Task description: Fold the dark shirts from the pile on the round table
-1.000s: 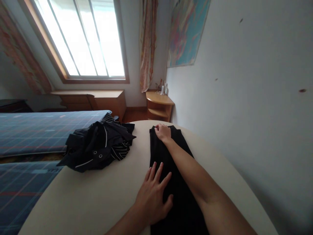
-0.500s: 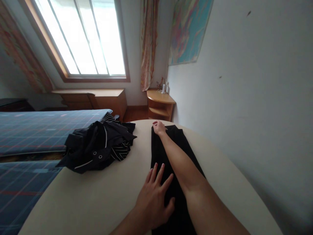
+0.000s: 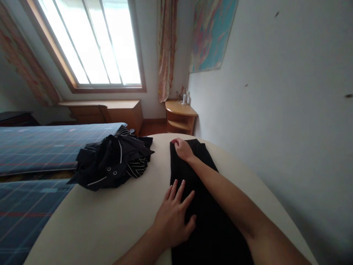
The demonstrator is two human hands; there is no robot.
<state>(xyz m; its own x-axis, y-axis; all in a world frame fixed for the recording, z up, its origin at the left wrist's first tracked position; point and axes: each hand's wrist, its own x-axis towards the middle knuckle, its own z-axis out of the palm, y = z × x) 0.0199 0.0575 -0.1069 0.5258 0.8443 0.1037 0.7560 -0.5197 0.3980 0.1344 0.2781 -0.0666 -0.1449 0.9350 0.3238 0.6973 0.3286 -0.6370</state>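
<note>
A pair of black trousers (image 3: pixel 201 206), folded lengthwise into a long strip, lies on the cream round table (image 3: pixel 132 221) and runs from its far side toward me. At the far left corner of the trousers, my right hand (image 3: pixel 182 147) is closed in a pinch on the cloth, its forearm crossing above the fabric. My left hand (image 3: pixel 173 217) rests flat with fingers spread, over the left edge of the trousers and partly on the tabletop. The near end of the trousers runs out of view.
A crumpled pile of dark clothes (image 3: pixel 110 162) with white piping and stripes sits at the table's left edge. Beside it is a bed with a blue plaid cover (image 3: pixel 49 147). The wall (image 3: pixel 289 121) stands close on the right; a corner shelf (image 3: pixel 180 110) is beyond the table.
My right forearm has swung to the right, and its hand has turned while staying at the far left corner. More of the trousers shows. My left hand has barely moved.
</note>
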